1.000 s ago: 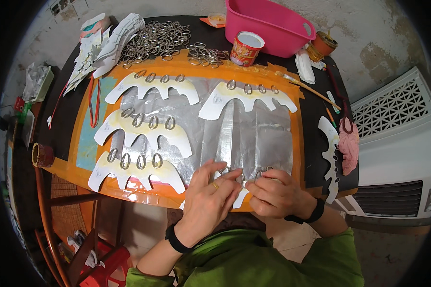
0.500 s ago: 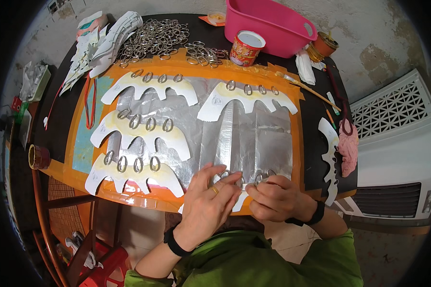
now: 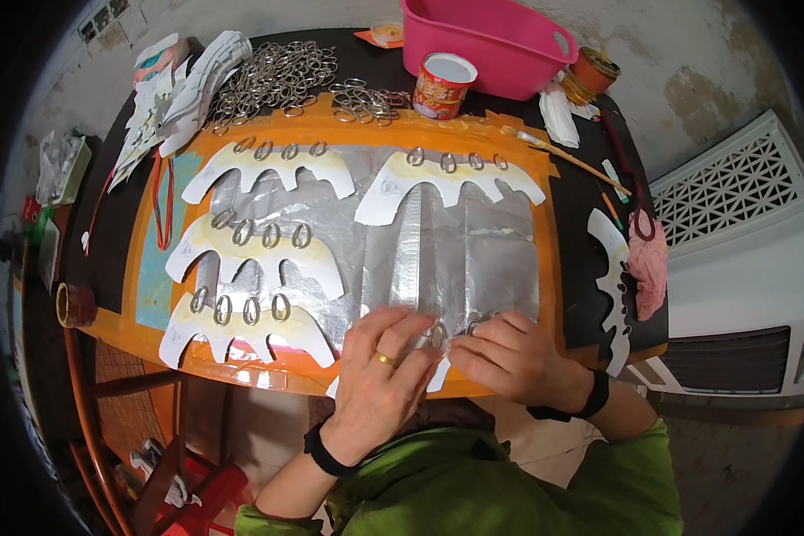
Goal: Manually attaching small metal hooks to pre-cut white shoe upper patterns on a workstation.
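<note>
At the table's front edge, both my hands work over a scalloped white cutout (image 3: pixel 439 376), mostly hidden beneath them. My left hand (image 3: pixel 380 362) is closed with bent fingers, its tips beside an oval metal ring (image 3: pixel 436 336) on that piece; what they grip is hidden. The fingers of my right hand (image 3: pixel 509 353) are pinched together at the piece's right part, where another metal ring (image 3: pixel 476 322) peeks out behind them. Similar white cutouts, each with a row of upright rings along a yellowish band, lie at the far left (image 3: pixel 308 179), middle left (image 3: pixel 308 263), near left (image 3: pixel 299 335) and far right (image 3: pixel 509 186).
A heap of metal rings (image 3: pixel 272 80) lies at the back, beside stacked white cutouts (image 3: pixel 210 85). A red can (image 3: pixel 442 94) and pink basket (image 3: pixel 491 54) stand behind. A brush (image 3: pixel 576 161), pink cloth (image 3: pixel 648 268) and another cutout (image 3: pixel 609 286) lie right; a small pot (image 3: pixel 76 305) sits left.
The view has shifted slightly. Both hands stay over the front cutout; my right fingers have moved a little toward my left hand, and a ring between the hands now shows more plainly.
</note>
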{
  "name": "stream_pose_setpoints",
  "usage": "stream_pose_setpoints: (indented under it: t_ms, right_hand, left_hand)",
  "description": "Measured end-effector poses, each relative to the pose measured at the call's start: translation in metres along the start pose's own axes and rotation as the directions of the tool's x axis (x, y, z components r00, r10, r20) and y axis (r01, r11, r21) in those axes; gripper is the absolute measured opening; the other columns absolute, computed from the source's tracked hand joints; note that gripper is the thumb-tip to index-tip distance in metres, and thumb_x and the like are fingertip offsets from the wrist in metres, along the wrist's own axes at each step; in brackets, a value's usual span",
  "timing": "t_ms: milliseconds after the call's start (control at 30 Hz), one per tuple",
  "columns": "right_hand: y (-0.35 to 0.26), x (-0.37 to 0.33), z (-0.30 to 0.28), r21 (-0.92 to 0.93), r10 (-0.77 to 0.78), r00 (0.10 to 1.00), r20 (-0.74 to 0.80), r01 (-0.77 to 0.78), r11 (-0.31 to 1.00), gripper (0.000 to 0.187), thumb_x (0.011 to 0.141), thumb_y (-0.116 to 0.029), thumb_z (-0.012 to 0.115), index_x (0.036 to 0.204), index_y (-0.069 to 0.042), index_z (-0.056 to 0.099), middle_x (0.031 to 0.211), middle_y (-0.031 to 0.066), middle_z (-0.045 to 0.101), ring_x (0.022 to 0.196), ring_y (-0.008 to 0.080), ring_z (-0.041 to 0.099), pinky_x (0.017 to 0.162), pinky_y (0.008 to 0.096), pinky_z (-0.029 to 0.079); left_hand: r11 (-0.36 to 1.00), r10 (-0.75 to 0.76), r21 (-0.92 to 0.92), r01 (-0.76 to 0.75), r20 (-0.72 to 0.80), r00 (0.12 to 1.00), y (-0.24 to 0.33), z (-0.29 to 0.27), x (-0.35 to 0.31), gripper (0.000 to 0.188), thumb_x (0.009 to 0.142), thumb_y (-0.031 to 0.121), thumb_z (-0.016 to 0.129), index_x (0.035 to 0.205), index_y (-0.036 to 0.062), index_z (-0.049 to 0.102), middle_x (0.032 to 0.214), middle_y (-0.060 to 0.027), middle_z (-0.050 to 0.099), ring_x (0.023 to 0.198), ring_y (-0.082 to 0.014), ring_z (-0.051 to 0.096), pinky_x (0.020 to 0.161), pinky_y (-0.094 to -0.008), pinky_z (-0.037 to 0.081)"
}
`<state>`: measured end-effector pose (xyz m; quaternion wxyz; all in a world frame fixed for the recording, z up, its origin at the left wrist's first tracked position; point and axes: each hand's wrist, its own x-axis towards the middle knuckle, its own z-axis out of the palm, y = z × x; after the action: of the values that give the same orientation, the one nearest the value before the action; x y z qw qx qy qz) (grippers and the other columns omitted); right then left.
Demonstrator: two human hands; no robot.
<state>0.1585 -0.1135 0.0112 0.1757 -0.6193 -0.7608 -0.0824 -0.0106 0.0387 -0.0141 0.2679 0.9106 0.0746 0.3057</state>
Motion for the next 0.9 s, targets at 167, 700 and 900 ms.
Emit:
stream_pose_setpoints:
  t_ms: [167, 700, 900]
  right_hand:
    - [-0.002, 0.0, 0.001, 0.093, 0.055, 0.997, -0.047, -0.051, 0.994, 0.028, 0.088, -0.01, 0.068, 0.114, 0.0, 0.072, 0.102, 0.0055, 0.07, 0.089, 0.0205, 0.063, 0.08, 0.0345, 0.049]
    - [-0.008, 0.001, -0.011, 0.232, 0.183, 0.977, 0.107, -0.204, 0.951, 0.033, 0.085, -0.011, 0.072, 0.118, -0.006, 0.072, 0.105, 0.0034, 0.06, 0.106, 0.0233, 0.055, 0.095, 0.0392, 0.04]
    - [-0.007, -0.004, -0.004, 0.174, 0.142, 0.989, 0.046, -0.148, 0.973, 0.039, 0.081, -0.015, 0.076, 0.119, -0.012, 0.07, 0.108, 0.0043, 0.062, 0.107, 0.0272, 0.056, 0.091, 0.0453, 0.043]
  left_hand:
    - [0.999, 0.028, 0.045, -0.026, -0.037, 0.999, 0.001, 0.005, -0.006, 0.022, 0.076, 0.005, 0.083, 0.094, 0.0063, 0.07, 0.119, -0.0027, 0.065, 0.114, -0.028, 0.058, 0.09, -0.0408, 0.048]
    - [0.893, -0.051, -0.449, 0.04, -0.014, 0.999, 0.002, -0.007, -0.003, 0.037, 0.081, 0.003, 0.084, 0.109, 0.0049, 0.061, 0.122, -0.012, 0.06, 0.112, -0.0277, 0.059, 0.095, -0.0399, 0.052]
    - [-0.449, -0.189, -0.884, -0.133, -0.052, 0.981, 0.082, -0.062, 0.003, 0.058, 0.099, 0.054, 0.067, 0.127, 0.0061, 0.052, 0.132, -0.0162, 0.053, 0.124, -0.033, 0.055, 0.111, -0.0489, 0.044]
